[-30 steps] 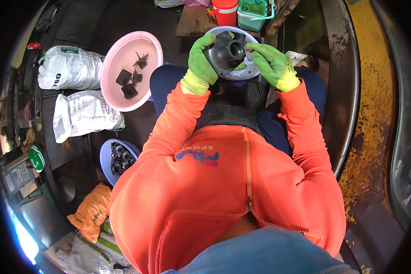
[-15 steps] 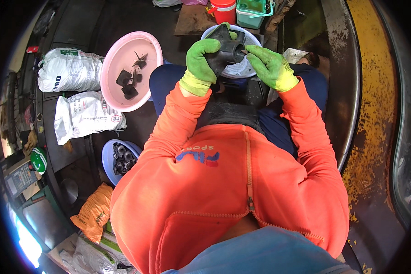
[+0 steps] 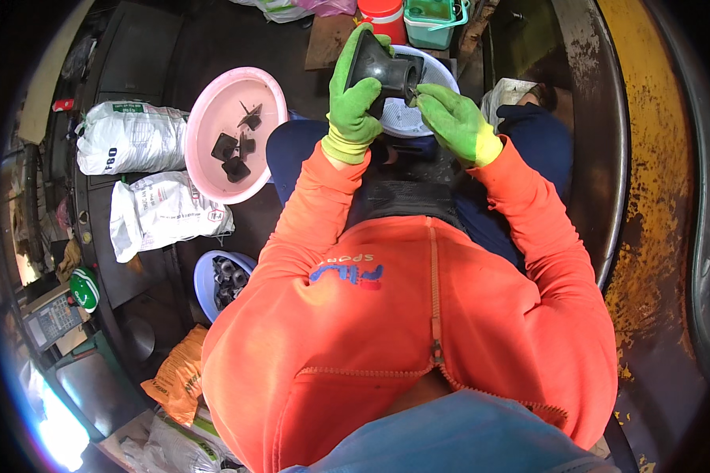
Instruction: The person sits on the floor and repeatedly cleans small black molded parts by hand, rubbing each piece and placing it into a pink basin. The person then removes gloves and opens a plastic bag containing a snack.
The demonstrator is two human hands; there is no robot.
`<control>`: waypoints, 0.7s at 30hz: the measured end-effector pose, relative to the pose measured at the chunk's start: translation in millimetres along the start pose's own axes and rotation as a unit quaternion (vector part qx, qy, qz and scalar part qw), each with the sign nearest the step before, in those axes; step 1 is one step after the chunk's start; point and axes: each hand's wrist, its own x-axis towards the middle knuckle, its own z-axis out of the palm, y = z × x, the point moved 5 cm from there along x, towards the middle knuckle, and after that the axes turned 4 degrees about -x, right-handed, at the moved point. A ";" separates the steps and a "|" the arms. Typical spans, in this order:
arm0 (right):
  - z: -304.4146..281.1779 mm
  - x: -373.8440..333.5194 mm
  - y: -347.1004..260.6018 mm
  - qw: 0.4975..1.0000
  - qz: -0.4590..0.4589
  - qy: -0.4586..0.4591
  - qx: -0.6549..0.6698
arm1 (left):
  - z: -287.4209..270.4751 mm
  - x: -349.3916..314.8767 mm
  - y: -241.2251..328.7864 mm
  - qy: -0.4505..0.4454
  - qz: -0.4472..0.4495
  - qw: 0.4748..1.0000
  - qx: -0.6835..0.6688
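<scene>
A black, hollow part [image 3: 380, 71] with a square flange and a short round neck is gripped in my left hand [image 3: 352, 106], which wears a green glove. Its neck faces to the right. My right hand [image 3: 456, 124], gloved too, is closed in a pinch at the rim of that neck. Whatever lies between those fingertips is too small to make out. Below the part sits a pale basin [image 3: 443, 75] with a perforated-looking inside, partly hidden by my hands. In a pink basin [image 3: 199, 102] to the left lie several small black pieces [image 3: 234, 168].
A blue basin [image 3: 205, 293] of black parts stands beside my left arm. White sacks [image 3: 134, 140] and an orange bag [image 3: 175, 378] lie farther left. A red container [image 3: 383, 20] and a teal box [image 3: 434, 33] stand at the back. Rust-stained yellow metal [image 3: 635, 158] runs along the right.
My left hand has tilted the black part, so its neck now faces more to the right. The right fingers remain at the neck's rim. The whole view has shifted slightly.
</scene>
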 end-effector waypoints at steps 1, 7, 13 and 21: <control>1.1 -1.7 -1.8 0.999 0.024 -0.010 0.031 | 0.3 1.3 0.5 -0.011 0.016 0.999 0.031; 10.8 -14.3 -19.7 0.970 0.161 -0.047 0.176 | 2.0 5.2 9.7 -0.067 0.140 0.963 0.218; 14.2 -22.0 -21.0 0.909 0.231 -0.106 0.331 | 5.4 0.1 23.0 -0.116 0.207 0.874 0.424; -12.1 3.1 -9.5 0.897 0.227 0.009 0.380 | 0.6 -3.5 21.3 -0.065 0.175 0.937 0.296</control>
